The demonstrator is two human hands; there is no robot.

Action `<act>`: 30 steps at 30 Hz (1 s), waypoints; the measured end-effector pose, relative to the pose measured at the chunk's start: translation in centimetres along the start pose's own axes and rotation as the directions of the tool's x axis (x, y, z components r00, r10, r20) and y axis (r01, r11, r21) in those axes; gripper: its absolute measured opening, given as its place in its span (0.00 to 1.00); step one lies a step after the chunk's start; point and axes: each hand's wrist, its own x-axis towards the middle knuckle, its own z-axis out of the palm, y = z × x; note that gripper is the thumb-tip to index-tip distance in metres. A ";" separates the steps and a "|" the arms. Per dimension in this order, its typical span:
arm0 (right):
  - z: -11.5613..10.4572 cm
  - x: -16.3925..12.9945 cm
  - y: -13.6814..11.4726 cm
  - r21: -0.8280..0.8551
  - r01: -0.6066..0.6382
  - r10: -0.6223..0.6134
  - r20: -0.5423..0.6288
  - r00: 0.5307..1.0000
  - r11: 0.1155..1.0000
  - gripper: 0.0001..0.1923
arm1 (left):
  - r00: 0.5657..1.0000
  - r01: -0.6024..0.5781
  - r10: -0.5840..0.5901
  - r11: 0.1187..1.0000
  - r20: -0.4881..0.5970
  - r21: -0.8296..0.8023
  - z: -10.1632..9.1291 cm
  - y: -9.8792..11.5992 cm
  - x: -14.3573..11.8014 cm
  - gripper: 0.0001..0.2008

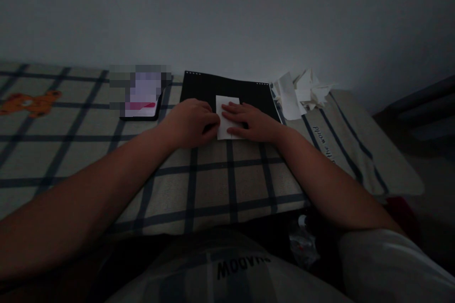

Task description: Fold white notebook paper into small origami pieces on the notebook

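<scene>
A narrow white sheet of folded paper point(227, 128) lies across the front of a black folder or notebook point(213, 84) with small holes along its far edge. My left hand point(194, 122) is curled, its thumb and forefinger pinched together at the paper's left edge. Flat on the paper rests my right hand point(250, 122), its fingers spread and pointing left, holding nothing. The paper's near end reaches over the checked cloth point(209, 184).
Left of the folder lies a phone point(144, 104) with its screen lit, partly blurred. Crumpled and folded white papers point(305, 92) sit at the right by the wall point(227, 19). An orange printed figure point(33, 103) marks the cloth's left. Below the edge is a clear plastic bottle point(304, 244).
</scene>
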 end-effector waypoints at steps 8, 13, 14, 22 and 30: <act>0.2 -0.2 1.2 0.088 0.047 -0.040 -0.083 0.996 0.995 0.29 | 0.992 -0.119 0.116 0.990 0.044 0.079 0.3 -0.4 -0.2 0.20; 0.5 -0.2 1.8 0.127 0.044 -0.026 -0.137 0.990 0.991 0.32 | 0.985 -0.164 0.158 0.983 0.071 0.081 0.7 -0.6 -0.1 0.16; 0.5 -0.1 1.8 0.124 0.040 -0.021 -0.151 0.988 0.991 0.32 | 0.986 -0.159 0.155 0.985 0.068 0.068 0.9 -0.6 -0.1 0.16; -0.9 -0.6 1.6 0.140 0.030 0.025 -0.374 0.927 0.990 0.30 | 0.958 0.035 -0.091 0.978 -0.271 -0.205 1.1 -0.8 -1.1 0.20; -0.9 -0.4 1.5 0.347 -0.115 0.288 -0.503 0.815 0.931 0.23 | 0.782 0.252 -0.543 0.724 -0.305 -0.642 1.2 0.2 -0.4 0.24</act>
